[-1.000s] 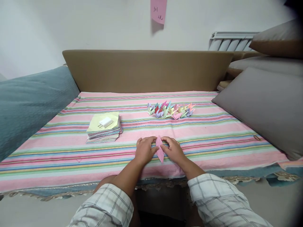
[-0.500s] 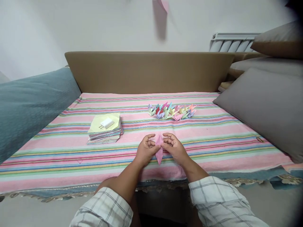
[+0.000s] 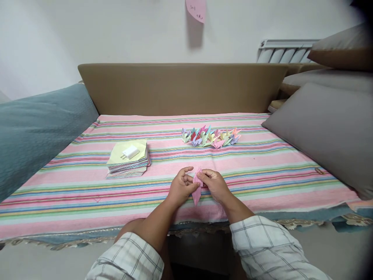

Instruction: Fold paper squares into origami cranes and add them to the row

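A folded piece of pink origami paper (image 3: 197,196), long and pointed at its lower end, is held between both hands above the striped cloth. My left hand (image 3: 181,186) pinches it at mid-length from the left, thumb on the front and index finger stretched out beyond. From the right, my right hand (image 3: 214,183) pinches the upper part with its thumb laid over the paper. Farther off, a cluster of small folded paper cranes (image 3: 211,137) in many colours rests on the cloth.
At left a stack of square paper sheets (image 3: 128,159) carries a white charger plug (image 3: 131,152). Striped cloth (image 3: 75,186) covers the seat. A blue-grey cushion (image 3: 43,128) leans at left, a grey pillow (image 3: 323,136) at right. Behind stands a brown backrest (image 3: 183,89); a pink note (image 3: 196,9) hangs above.
My right hand has shifted its thumb higher, over the upper part of the pink paper, which now looks more folded over there. The left hand keeps its pinch.
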The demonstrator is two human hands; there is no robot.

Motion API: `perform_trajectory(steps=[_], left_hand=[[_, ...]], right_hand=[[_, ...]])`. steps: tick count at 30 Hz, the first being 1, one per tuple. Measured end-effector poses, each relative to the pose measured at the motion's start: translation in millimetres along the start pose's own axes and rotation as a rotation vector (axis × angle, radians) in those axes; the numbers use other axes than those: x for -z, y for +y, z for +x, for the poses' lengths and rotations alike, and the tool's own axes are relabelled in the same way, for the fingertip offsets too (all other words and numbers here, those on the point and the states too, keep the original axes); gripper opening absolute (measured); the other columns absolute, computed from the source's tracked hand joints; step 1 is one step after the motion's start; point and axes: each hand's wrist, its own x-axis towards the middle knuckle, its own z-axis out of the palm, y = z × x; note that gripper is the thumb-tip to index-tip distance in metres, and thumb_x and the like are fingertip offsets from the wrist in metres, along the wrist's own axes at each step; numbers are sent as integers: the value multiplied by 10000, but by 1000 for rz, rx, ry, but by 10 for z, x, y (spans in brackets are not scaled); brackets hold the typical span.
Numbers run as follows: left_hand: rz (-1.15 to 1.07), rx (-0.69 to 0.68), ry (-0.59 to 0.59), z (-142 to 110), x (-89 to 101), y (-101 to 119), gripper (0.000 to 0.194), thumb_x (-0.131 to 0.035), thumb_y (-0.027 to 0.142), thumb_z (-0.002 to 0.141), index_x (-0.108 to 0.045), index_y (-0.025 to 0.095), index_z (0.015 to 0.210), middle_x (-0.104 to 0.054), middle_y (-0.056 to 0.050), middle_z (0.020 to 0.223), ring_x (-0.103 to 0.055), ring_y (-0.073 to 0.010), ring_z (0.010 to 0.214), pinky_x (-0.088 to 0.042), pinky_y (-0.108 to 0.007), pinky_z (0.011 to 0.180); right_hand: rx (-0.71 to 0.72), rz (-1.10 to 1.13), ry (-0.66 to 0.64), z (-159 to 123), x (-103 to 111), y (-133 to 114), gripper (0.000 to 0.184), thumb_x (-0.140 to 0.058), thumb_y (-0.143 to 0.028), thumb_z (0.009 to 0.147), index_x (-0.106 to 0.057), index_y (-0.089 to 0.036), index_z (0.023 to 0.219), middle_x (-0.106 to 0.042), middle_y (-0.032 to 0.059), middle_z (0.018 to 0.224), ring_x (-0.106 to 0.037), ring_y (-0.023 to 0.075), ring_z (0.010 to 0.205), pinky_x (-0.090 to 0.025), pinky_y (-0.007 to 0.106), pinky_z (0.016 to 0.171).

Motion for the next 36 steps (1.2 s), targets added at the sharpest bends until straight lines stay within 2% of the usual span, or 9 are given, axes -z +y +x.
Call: perform_trajectory(steps=[5,10,15,18,21,24,29,34,36], left_hand=[[-10,20,-32,-18,-20,44,684,-768,271,578,-430,144,1159,-535,94,556,-483,-59,488,-358,-191,520],[-13,33,-77,-40,-35,66,707,-771,296,575,-422,149,1172,-548,84,572,-479,-58,470,-328,-184,489],[-51,66,-99,-36,-46,38,747,-789,301,553,-419,169,1188,-558,81,579,-494,-60,481,-338,-179,493],[-75,66,-82,-31,-32,27,772,-788,287,560,-403,166,1218,-557,86,568,-495,-62,475,-339,-179,493],[-47,53,-73,-26,-12,21,773,-786,291,566,-404,171,1228,-574,78,582,-501,-65,482,-342,-186,505],[-44,50,-91,-21,-7,10,786,-792,317,565,-413,170,1237,-575,72,593,-489,-62,498,-338,-192,520],[-145,45,-91,-23,-23,-10,757,-786,352,597,-427,166,1237,-520,93,561,-450,-51,515,-328,-189,548],[-165,110,-126,-33,-17,-30,912,-830,347,527,-367,189,1297,-554,77,600,-493,-66,534,-356,-197,564],[-138,120,-141,-33,-18,-39,911,-831,332,520,-368,192,1292,-547,81,588,-496,-69,523,-358,-196,552]], right_hand=[[7,48,-2,-1,-12,-14,297,-679,-471,702,-629,-185,762,-530,-33,631,-426,98,565,-333,226,536],[66,-50,69,-8,-16,-28,378,-668,-486,706,-500,-187,547,-394,-63,503,-328,86,494,-265,233,486],[57,-53,140,-27,-29,-36,430,-588,-554,752,-500,-187,546,-428,-41,511,-368,101,502,-296,245,493],[2,13,50,-19,-20,-29,408,-566,-577,758,-541,-187,638,-458,-42,544,-380,97,501,-300,236,486],[-38,-33,-29,-4,-8,-14,373,-668,-536,683,-556,-181,666,-463,-52,557,-376,88,508,-293,223,482],[-53,-28,21,2,-10,-12,406,-704,-510,645,-485,-179,557,-406,-64,509,-337,77,492,-269,221,472],[-61,65,36,0,-25,-50,404,-724,-488,630,-477,-176,558,-399,-70,506,-331,70,488,-261,218,470],[-58,63,65,14,-36,-30,379,-726,-486,634,-512,-176,596,-469,-59,523,-390,80,491,-304,224,484],[-71,55,70,21,-44,-2,371,-727,-496,628,-537,-177,618,-517,-46,546,-435,94,506,-338,232,497]])
